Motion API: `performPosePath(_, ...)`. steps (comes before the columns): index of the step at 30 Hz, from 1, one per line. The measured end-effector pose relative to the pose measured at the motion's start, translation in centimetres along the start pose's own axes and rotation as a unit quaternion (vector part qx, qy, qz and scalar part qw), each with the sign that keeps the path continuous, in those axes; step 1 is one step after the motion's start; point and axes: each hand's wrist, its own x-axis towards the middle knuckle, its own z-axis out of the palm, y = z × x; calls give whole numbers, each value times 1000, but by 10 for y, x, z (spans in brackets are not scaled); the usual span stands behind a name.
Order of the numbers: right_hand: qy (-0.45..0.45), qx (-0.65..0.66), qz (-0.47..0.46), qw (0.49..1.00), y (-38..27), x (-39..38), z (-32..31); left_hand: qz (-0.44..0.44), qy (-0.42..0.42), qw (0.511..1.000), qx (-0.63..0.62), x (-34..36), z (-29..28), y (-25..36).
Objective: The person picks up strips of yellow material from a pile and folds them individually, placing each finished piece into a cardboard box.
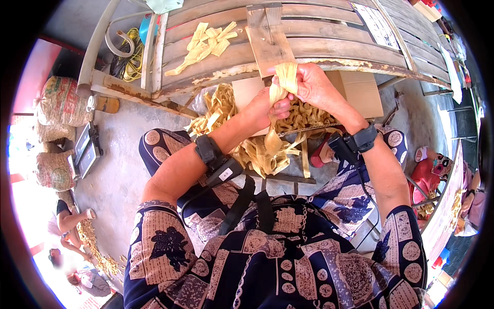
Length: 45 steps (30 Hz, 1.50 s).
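A pale yellow, ribbon-like strip [286, 76] is held between my two hands, over a cardboard box. My left hand [268, 109] closes round its lower part, and a tail of the strip hangs below the fingers. My right hand [312, 87] pinches the upper part, which is folded over in a broad loop. Just beyond the hands, a wooden board [270, 51] lies on the slatted bench. Curled yellow strips [307, 117] fill the box beneath, and a loose bunch of longer strips [267, 157] hangs nearer my knees.
More flat yellow strips [208, 44] lie on the slatted wooden bench [324, 38], whose rusty metal edge runs in front of me. Full woven sacks [66, 100] stand on the left. Other people sit at the lower left and on the right. My knees flank the box [363, 95].
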Motion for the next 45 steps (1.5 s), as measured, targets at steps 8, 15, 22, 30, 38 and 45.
performPosePath(8, -78, -123, -14, 989, -38, -17, -8, -123, -192, 973, -44, -15, 12, 10)
performPosePath(15, 16, -266, -200, 943, -32, -14, -13, -45, -16, 999, 8, -16, 31, 16)
performPosePath(22, 219, -337, -152, 903, -32, -9, 0, 246, 227, 905, 262, -4, 36, 28)
performPosePath(30, 49, -113, -10, 992, -17, -1, -6, 194, 161, 891, 378, -20, 38, 43)
performPosePath(38, 54, 101, 165, 980, -8, 0, 0, 184, 151, 774, 588, -17, 29, 38)
performPosePath(45, 123, 73, 29, 989, 9, 1, 15, 213, 201, 763, 576, -14, 39, 32)
